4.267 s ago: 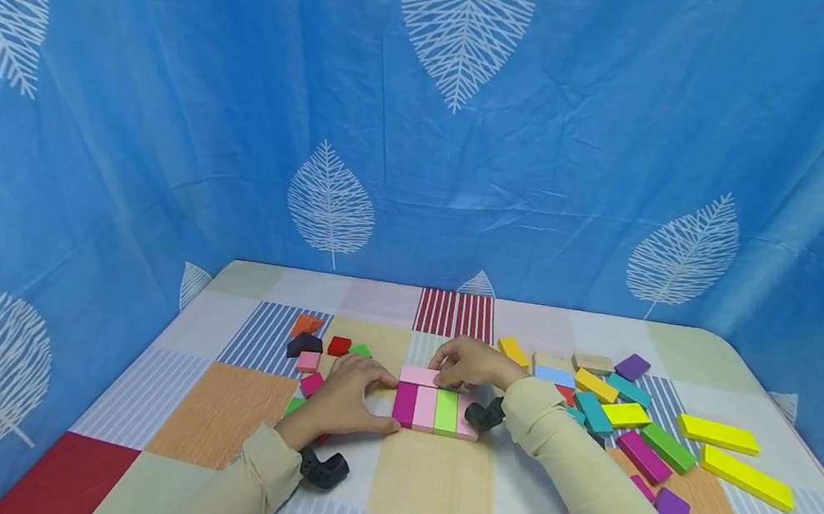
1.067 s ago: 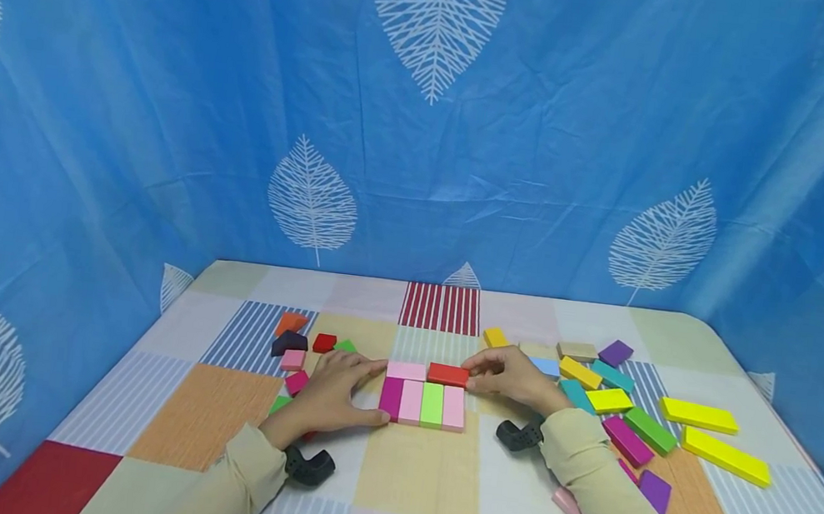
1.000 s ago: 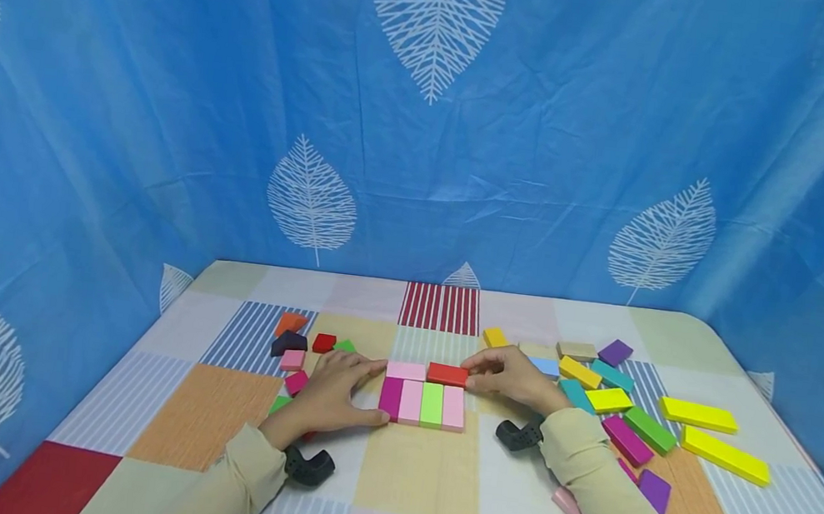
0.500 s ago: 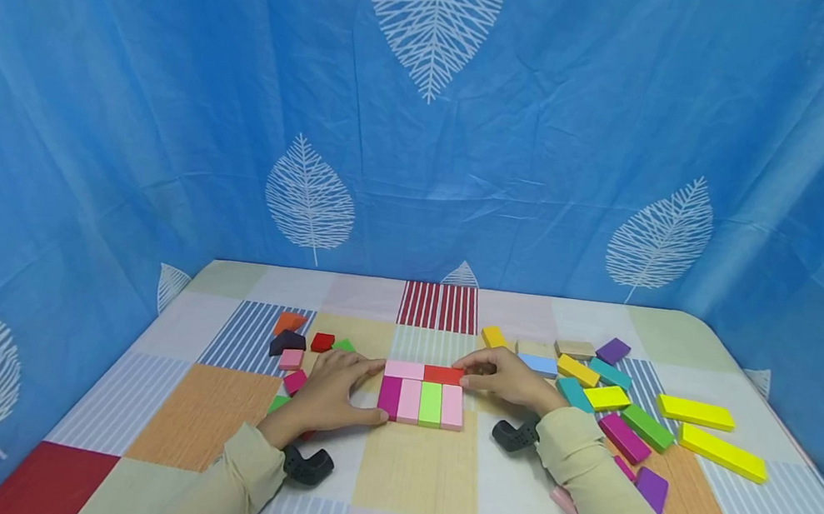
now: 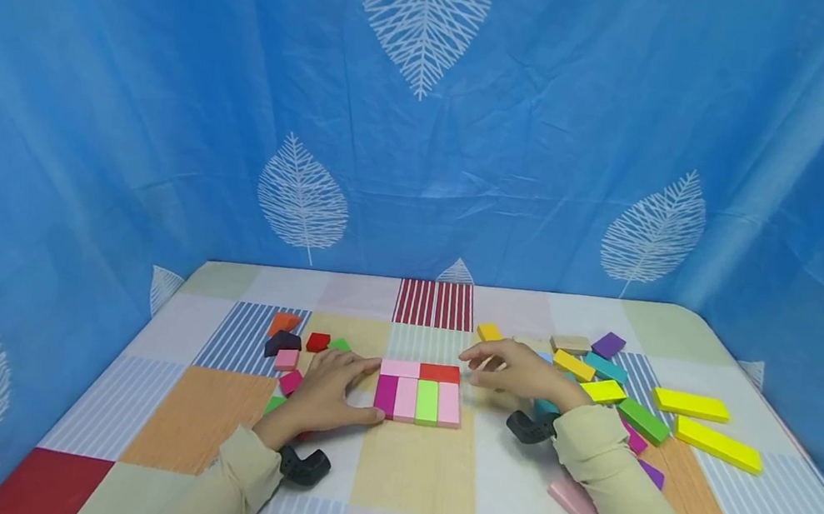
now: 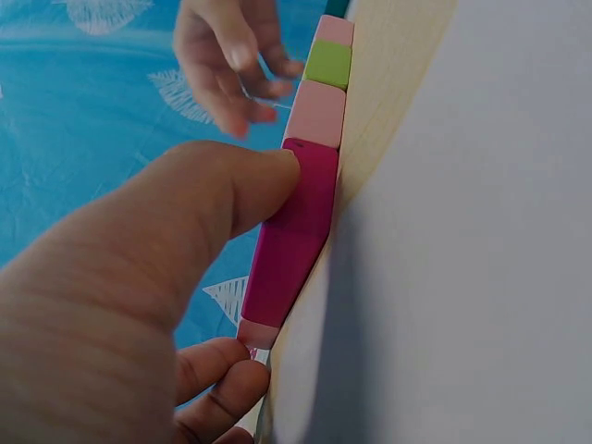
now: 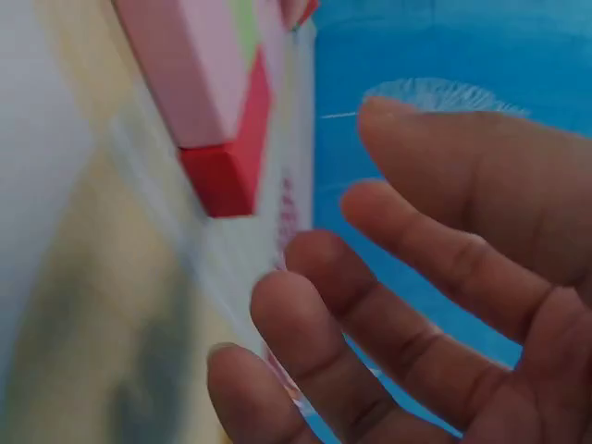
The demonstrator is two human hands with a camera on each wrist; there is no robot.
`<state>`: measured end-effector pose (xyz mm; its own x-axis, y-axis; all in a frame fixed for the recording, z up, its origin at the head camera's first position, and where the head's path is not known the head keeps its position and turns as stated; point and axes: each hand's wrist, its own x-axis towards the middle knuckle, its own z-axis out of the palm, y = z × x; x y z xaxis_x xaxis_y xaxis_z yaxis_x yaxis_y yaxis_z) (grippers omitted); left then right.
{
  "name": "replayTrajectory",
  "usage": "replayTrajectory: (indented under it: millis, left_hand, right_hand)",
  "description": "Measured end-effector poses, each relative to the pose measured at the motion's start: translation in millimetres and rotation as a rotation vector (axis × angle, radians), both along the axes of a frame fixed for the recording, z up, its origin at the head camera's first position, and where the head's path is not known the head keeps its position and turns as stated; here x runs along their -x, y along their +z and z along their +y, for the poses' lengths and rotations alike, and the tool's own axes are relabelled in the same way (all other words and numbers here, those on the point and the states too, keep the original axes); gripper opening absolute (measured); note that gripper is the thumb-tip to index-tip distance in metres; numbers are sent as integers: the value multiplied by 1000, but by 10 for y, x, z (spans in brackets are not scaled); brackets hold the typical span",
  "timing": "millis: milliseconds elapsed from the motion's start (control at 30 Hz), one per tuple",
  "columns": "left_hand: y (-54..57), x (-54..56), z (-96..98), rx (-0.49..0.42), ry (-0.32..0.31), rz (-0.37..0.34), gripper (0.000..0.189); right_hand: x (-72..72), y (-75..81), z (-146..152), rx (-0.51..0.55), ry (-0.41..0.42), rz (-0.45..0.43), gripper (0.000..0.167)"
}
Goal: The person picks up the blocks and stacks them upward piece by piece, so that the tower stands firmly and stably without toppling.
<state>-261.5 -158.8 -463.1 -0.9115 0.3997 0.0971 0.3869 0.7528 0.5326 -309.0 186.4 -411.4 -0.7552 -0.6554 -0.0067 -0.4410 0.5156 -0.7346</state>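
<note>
A flat group of blocks lies mid-table: an upright magenta block [image 5: 385,398], a pink block [image 5: 405,400], a lime green block [image 5: 427,403] and another pink block [image 5: 448,405] side by side. Across their far ends lie a horizontal pink block [image 5: 400,369] and a red block [image 5: 439,373], end to end. My left hand [image 5: 326,390] rests at the left side, its thumb touching the magenta block's near end and its fingertips by the horizontal pink block's end. To the right, my right hand [image 5: 520,373] is apart from the red block, fingers loosely bent and holding nothing.
Small loose blocks, such as a black one [image 5: 283,345] and an orange one [image 5: 283,325], lie left. Several coloured blocks sit at right, including a long yellow block [image 5: 718,444] and a green block [image 5: 644,420]. A pink block [image 5: 576,505] lies beside the right sleeve.
The red block has slid left against the horizontal pink block, and my right hand has let go of it and drawn back to the right. My left hand stays at the group's left side.
</note>
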Motion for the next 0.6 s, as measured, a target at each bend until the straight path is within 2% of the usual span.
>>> replayTrajectory:
  millis: [100,200,333,467,600]
  left_hand:
    - [4,-1,5,-7,2,0,84]
    - [7,0,11,-10,3,-9,84]
    - [0,-1,12,-10,16,-12,85]
    - [-10,0,7,-5,27,-12,86]
    - [-20,7,9,-7,28,-13,86]
  right_hand:
    - [-102,104,142,-21,30,29,27]
    - [-229,158,308,-45,65,21,21]
    - [-415,179,513,-71,167,21,19]
    - [-613,174,686,-148,218,14,28]
    - [-818,150,824,-227,248,62,48]
